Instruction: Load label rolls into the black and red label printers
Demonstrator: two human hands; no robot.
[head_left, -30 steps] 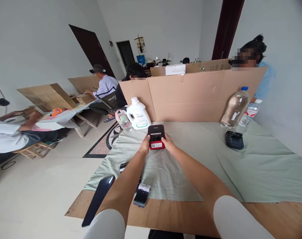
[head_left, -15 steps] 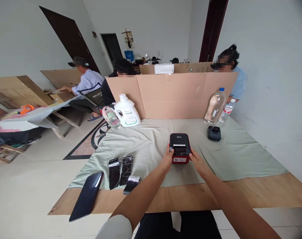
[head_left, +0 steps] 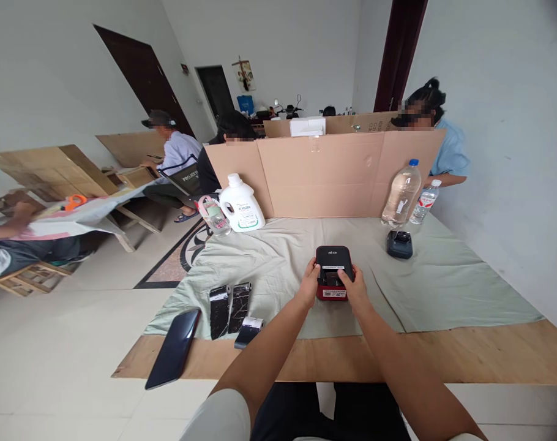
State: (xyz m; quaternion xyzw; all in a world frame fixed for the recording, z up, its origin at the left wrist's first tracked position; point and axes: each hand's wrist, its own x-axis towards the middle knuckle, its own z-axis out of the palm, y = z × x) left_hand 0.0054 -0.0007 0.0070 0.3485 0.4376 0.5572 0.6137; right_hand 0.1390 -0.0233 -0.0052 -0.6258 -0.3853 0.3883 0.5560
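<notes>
A small black and red label printer (head_left: 333,257) rests on the pale green cloth, between my hands. My left hand (head_left: 310,283) grips its left side, thumb at the upper edge. On the right side, my right hand (head_left: 354,286) holds it, with the thumb reaching over the top near the front slot. A white label strip crosses the lid, and a printed sticker shows on the red front. To the left lie black marble-patterned rolls (head_left: 240,307) and a smaller roll with a white end (head_left: 250,331).
A dark tablet (head_left: 174,349) lies at the table's left edge. A white jug (head_left: 242,205) and a clear pink-handled bottle (head_left: 215,219) stand at back left. A cardboard screen (head_left: 319,177) spans the back. Water bottles (head_left: 401,195) and a black cradle (head_left: 399,244) are right. Other people sit beyond.
My right thumb has moved from the printer's side onto its top. My left hand has shifted slightly up along the side. The camera view has turned a little left.
</notes>
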